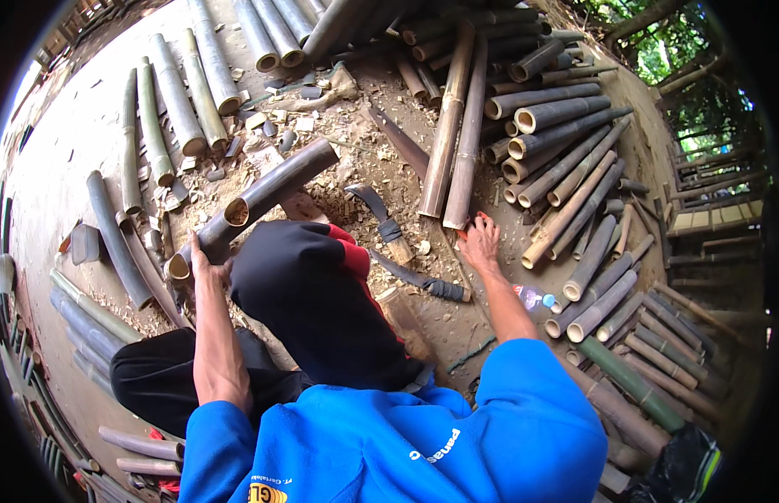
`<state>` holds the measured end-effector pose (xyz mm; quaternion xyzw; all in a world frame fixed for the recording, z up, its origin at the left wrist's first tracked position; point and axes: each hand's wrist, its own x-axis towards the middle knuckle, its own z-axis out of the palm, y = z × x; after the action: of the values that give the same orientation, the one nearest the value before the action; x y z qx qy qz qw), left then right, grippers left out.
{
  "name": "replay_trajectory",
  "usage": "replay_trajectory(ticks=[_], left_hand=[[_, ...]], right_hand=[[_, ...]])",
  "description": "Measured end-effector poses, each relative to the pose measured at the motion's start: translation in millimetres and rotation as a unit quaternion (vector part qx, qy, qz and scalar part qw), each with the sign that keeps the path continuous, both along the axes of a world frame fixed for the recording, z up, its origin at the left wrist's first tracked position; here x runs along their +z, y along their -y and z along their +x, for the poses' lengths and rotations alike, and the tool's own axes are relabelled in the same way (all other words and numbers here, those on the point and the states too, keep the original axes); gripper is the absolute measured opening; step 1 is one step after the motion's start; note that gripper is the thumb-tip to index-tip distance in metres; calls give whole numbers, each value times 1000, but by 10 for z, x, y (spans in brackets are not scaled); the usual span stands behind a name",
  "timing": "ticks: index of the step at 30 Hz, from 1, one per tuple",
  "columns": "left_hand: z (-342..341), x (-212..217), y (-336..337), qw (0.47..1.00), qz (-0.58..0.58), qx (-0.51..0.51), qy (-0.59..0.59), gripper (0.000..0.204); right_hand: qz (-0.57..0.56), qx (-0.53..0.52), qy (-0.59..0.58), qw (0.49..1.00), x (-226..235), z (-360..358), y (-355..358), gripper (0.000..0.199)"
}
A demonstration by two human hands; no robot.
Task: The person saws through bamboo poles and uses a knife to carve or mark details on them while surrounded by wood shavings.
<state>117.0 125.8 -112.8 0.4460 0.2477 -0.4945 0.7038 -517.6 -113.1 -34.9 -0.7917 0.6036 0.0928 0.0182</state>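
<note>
At left hand (209, 272), bamboo tube (279, 184).

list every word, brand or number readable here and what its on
Wording isn't copied here, only where it stands:
Blue shirt: large white lettering, partly folded away.
Yellow patch on it: bold lettering, cut by the lower edge.
Above the patch: small pale lettering.
Clear bottle: any print too small to read.

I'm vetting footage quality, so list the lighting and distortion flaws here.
Head view, edges: a black curved fisheye border swallows the corners; head view, upper left: the floor washes out pale; head view, upper right: daylight glares through the foliage; head view, centre: the notched bamboo tube and right hand look fairly clear.
</note>
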Motion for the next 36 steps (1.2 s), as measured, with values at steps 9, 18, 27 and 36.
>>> replay_trajectory(ticks=[9, 18, 27, 36], left_hand=[[-189, 212, 263, 990, 118, 71, 35, 99], [-1511, 1417, 802, 631, 266, -303, 662, 62], [-1458, 1164, 2029, 392, 203, -425, 790, 75], [-1359, 1117, 1773, 422, 224, -410, 777, 78]], right_hand=[[-107, 121, -147, 976, 1356, -1682, 770, 33], [-16, -203, 316, 927, 3168, -2366, 278, 21], [80, -162, 779, 600, 2760, -460, -942, 29], [150, -89, 697, 695, 1937, 1475, -1312, 47]])
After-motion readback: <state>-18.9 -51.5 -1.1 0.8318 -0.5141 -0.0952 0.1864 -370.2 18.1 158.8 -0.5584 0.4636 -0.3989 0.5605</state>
